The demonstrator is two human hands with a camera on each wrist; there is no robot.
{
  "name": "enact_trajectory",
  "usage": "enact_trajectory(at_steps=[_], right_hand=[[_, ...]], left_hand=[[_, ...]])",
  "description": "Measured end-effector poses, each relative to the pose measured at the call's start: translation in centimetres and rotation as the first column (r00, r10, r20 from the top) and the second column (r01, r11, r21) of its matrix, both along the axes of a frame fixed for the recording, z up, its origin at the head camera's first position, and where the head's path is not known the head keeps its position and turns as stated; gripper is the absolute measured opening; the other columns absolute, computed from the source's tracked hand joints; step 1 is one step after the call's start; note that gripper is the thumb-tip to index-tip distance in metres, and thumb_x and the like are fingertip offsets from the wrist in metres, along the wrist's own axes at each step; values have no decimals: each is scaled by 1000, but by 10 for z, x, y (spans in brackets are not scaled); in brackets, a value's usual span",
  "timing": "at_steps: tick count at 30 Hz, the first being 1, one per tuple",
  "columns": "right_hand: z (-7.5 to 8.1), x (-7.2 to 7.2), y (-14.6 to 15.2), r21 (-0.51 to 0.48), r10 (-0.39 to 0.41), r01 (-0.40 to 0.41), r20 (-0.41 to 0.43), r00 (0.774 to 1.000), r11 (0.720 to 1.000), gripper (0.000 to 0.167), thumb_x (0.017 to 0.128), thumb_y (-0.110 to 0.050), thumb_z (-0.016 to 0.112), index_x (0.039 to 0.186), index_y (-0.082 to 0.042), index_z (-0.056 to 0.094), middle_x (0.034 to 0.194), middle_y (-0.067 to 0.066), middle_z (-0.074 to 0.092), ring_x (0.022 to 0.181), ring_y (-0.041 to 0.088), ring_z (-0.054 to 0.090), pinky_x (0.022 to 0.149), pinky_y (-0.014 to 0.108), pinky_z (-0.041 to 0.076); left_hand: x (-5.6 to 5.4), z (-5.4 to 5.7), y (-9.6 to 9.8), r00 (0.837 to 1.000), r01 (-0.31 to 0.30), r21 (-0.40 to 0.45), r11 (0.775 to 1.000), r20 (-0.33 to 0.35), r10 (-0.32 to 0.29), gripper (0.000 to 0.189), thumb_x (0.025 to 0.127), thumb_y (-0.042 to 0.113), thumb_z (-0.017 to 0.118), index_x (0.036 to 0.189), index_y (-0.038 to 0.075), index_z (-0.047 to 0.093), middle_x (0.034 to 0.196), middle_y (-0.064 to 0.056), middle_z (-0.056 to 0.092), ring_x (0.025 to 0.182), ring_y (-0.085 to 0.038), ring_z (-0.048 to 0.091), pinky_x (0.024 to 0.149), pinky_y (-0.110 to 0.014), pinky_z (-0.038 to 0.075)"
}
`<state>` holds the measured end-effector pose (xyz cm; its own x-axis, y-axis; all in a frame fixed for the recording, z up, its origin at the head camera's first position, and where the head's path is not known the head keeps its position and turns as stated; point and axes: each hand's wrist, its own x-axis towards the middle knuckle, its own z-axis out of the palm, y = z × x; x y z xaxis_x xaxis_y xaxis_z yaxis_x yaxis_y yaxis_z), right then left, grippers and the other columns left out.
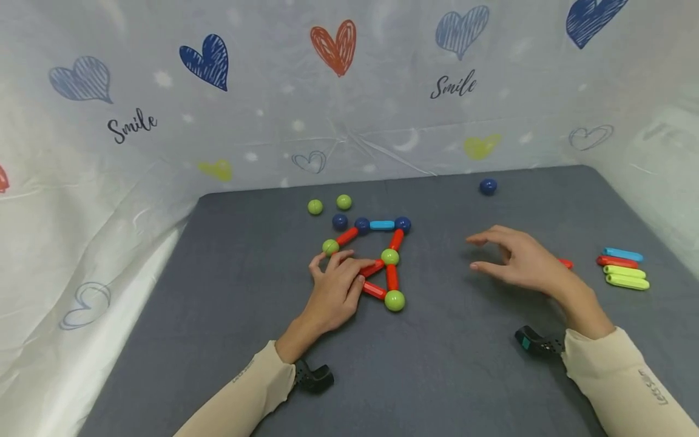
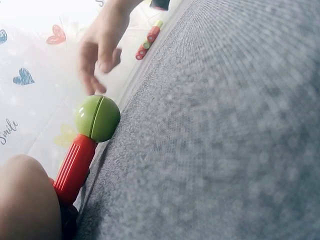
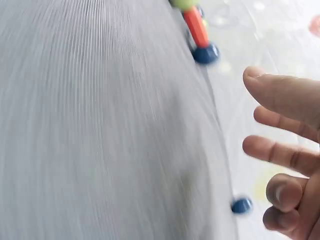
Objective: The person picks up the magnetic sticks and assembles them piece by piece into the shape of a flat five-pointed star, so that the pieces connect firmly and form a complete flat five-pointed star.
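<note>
CLERK: Head view first. Findings?

INSPECTOR: A ball-and-rod frame [image 1: 390, 257] lies on the desk [image 1: 437, 376], left of centre. A light-blue rod [image 1: 381, 225] spans 2 navy balls [image 1: 402, 224] on its far side. The left hand [image 1: 334, 292] lies over the near-left part, beside 2 red rods [image 1: 374, 291] that converge beneath it.

CLERK: State of the left grip?

INSPECTOR: Cannot tell. The hand hides whether thumb and fingers clamp anything. In my judgement it is placed there to keep the joints from shifting.

CLERK: And the right hand [image 1: 519, 258]?

INSPECTOR: Grip apart, nothing held, between the frame and a row of 4 loose rods [image 1: 625, 272]. Those lie side by side, presumably to keep spares sorted and within reach. 2 loose green balls [image 1: 315, 207] and 1 loose navy ball [image 1: 340, 222] sit near the frame; 1 outlying navy ball [image 1: 488, 186] is well apart.

CLERK: Left wrist view?

INSPECTOR: A grooved green ball [image 2: 97, 118] meets the end of a ribbed red rod [image 2: 75, 167]. Part of the left hand shows beside the rod; contact is not certain.

CLERK: Right wrist view?

INSPECTOR: Thumb and fingers separated, confirming an unloaded grip. The frame's red side rod [image 3: 196, 27] shows at the top, blurred.
</note>
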<state>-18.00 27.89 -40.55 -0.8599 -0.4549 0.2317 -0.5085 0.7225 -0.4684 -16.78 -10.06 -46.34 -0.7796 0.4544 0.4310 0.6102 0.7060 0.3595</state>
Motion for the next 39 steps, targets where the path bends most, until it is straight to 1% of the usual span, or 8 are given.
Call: enact_trajectory(at_steps=[4,7,12,14,17,20,31,39], right_hand=[[9,15,37,144,-112,114,-16,994,983,57,86,-37,82,135,-14,65,118,9,66,68,6,50,59,26,40],[12,27,64,235,-186,164,73,980,958,78,81,-49,84,145,-15,56,131,17,59,89,20,59,66,35,47],[6,40,95,327,-238,150,251,938,933,116,73,-54,87,158,-1,29,144,35,41,116,46,51,86,62,49],[0,43,102,328,-232,139,266,936,935,120,72,-49,89,158,5,24,142,37,40,112,39,53,88,56,51],[-8,46,106,240,-189,124,271,944,963,116,76,-34,90,157,8,20,135,35,41,83,15,55,71,33,50],[-12,46,107,138,-145,110,276,950,984,109,80,-22,88,159,5,18,129,30,40,60,3,44,55,24,40],[-16,32,88,42,-97,92,168,981,995,75,83,-12,84,145,2,47,110,11,52,66,3,44,57,23,37],[-13,-8,40,21,-89,86,236,968,996,74,88,-21,81,149,0,45,116,15,53,70,7,46,61,25,39]], left_hand=[[0,2,1,1000,-7,1,1000,1,7,34,104,17,48,134,21,64,131,6,67,137,-28,48,113,-69,10],[1,2,1,1000,-8,1,1000,-1,8,34,103,16,49,134,20,64,131,5,67,137,-28,48,113,-70,11],[1,2,0,1000,-10,9,1000,5,10,34,103,15,50,133,21,64,132,5,67,136,-28,49,113,-69,10],[1,2,0,1000,-14,9,1000,13,14,34,103,16,49,133,22,64,132,6,67,136,-27,48,113,-69,10],[2,2,-1,1000,-17,12,1000,20,17,34,103,17,48,133,22,64,132,7,67,136,-26,48,113,-69,9],[2,3,-1,1000,-16,7,1000,23,16,34,104,17,48,133,22,64,132,7,67,136,-26,48,113,-69,10],[2,4,0,1000,-11,-6,1000,16,11,34,104,18,47,133,20,65,129,4,69,136,-27,48,112,-69,11],[1,4,0,999,-10,12,1000,33,9,33,104,17,48,132,20,65,130,4,69,136,-28,48,113,-69,11]])
